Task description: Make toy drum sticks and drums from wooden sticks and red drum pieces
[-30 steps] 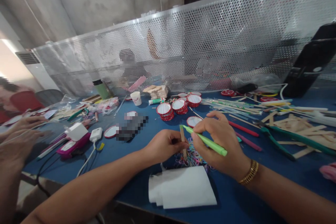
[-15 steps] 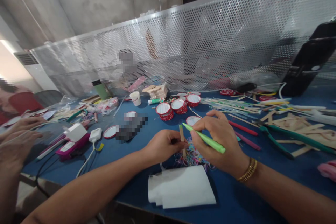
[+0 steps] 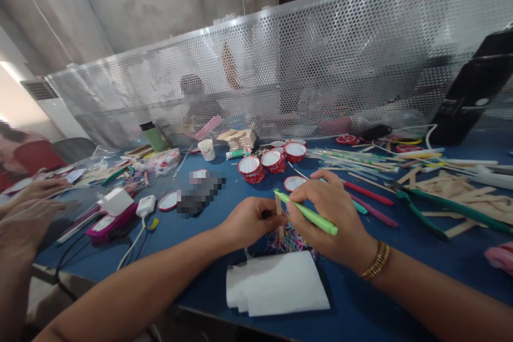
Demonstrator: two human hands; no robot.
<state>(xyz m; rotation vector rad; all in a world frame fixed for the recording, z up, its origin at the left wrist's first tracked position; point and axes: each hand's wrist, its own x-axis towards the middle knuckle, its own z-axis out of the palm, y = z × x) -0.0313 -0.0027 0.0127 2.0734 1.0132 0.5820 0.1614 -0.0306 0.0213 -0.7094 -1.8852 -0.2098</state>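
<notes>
My left hand (image 3: 256, 220) is closed on a thin wooden craft stick (image 3: 281, 230), held upright between thumb and fingers. In my right hand (image 3: 334, 214) is a bright green marker pen (image 3: 315, 217), its tip touching the top of the stick. Below both hands lies a tangle of coloured strings (image 3: 294, 241). Nearer to me is a folded white cloth or paper (image 3: 278, 286). Just behind my right hand sits a round red-rimmed disc (image 3: 294, 184), partly covered by the hand.
Small red drums (image 3: 251, 169) and a paper cup (image 3: 207, 150) stand behind. Green-handled pliers (image 3: 425, 214) lie by scattered craft sticks (image 3: 452, 192) at right. A white charger (image 3: 116, 201) and cable lie left, near another person's hands (image 3: 34, 211). A perforated metal screen (image 3: 256, 75) bounds the table.
My right hand has shifted slightly left, bringing the marker's tip from beside the stick onto its top end. My left hand stays in place with the stick.
</notes>
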